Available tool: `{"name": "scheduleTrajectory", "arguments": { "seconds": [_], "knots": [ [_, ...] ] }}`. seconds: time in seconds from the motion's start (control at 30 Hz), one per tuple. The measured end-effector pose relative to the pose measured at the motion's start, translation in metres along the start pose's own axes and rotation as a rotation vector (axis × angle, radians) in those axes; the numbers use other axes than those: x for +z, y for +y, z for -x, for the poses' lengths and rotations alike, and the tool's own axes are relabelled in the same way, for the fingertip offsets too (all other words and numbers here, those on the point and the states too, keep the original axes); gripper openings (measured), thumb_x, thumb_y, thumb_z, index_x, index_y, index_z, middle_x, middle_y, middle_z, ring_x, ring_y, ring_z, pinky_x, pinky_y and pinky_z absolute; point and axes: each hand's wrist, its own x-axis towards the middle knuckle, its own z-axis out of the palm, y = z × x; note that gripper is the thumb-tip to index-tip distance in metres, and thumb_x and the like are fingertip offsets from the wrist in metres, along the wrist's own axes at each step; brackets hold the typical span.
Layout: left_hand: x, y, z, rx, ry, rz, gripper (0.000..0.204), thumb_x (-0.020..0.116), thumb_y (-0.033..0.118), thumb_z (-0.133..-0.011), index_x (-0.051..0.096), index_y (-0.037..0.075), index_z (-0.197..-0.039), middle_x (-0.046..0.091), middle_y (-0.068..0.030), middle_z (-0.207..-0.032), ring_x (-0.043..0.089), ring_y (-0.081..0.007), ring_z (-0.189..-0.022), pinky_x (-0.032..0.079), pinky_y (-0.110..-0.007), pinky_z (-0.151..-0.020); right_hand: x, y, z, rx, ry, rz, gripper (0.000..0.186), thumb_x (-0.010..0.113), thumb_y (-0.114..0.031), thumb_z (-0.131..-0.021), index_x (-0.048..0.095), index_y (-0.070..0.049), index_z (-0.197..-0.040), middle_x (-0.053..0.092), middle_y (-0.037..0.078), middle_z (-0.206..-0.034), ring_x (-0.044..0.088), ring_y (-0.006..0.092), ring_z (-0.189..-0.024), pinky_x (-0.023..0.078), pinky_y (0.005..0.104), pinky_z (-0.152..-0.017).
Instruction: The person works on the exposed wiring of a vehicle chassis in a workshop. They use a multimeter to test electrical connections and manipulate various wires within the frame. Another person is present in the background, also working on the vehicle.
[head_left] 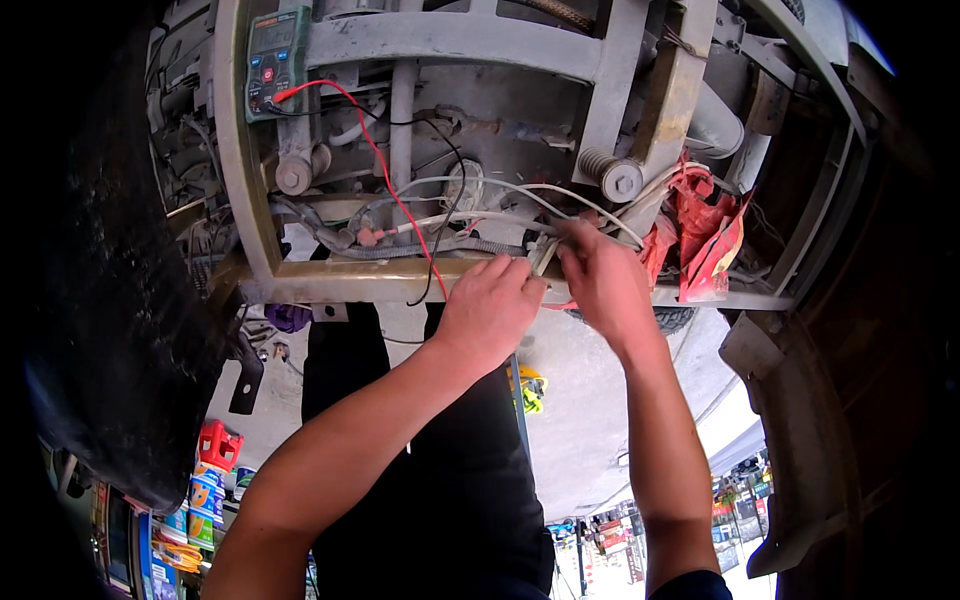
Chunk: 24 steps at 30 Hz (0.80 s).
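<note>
Along the near edge of the metal frame (350, 282), working at pale wires (543, 254) with curled left hand (490, 305) and blurred right hand (605, 285); cannot tell exact hold; seemingly midway, with wiring left loose.

multimeter (275, 62): print too small to read | blue-and-white container (203, 492): label unreadable

Floor (590, 430): yellow-green item (532, 392) and purple bundle (288, 318) show.
Lower left: red container (219, 446) appears near orange coiled cord (178, 553).
</note>
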Motion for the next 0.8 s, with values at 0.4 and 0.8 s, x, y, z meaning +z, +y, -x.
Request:
{"name": "scheduleTrajectory", "arguments": {
  "seconds": [0.4, 0.8],
  "knots": [
    [-0.063, 0.013, 0.018, -0.532, -0.116, 1.021, 0.020, 0.065, 0.003, -0.082, 0.060, 0.000, -0.101, 0.064, -0.0075, -0.090, 0.063, -0.0125, -0.075, 0.051, -0.026, -0.074, 0.009, -0.040, 0.079, 0.345, 0.029, -1.091, 0.016, 0.057, -0.013, -0.093, 0.061, 0.001, -0.100, 0.061, 0.004, -0.081, 0.056, 0.0093, -0.071, 0.046, 0.0231, -0.061],
    [-0.086, 0.011, 0.029, -0.629, 0.030, 1.476, 0.014, 0.064, -0.001, -0.083, 0.062, -0.003, -0.096, 0.066, -0.0073, -0.085, 0.063, -0.0122, -0.078, 0.051, -0.025, -0.074, 0.002, -0.067, 0.077, 0.278, 0.081, -1.216, 0.017, 0.058, -0.013, -0.093, 0.061, 0.002, -0.098, 0.061, 0.005, -0.080, 0.056, 0.0101, -0.071, 0.046, 0.0239, -0.063]
  ]
}}
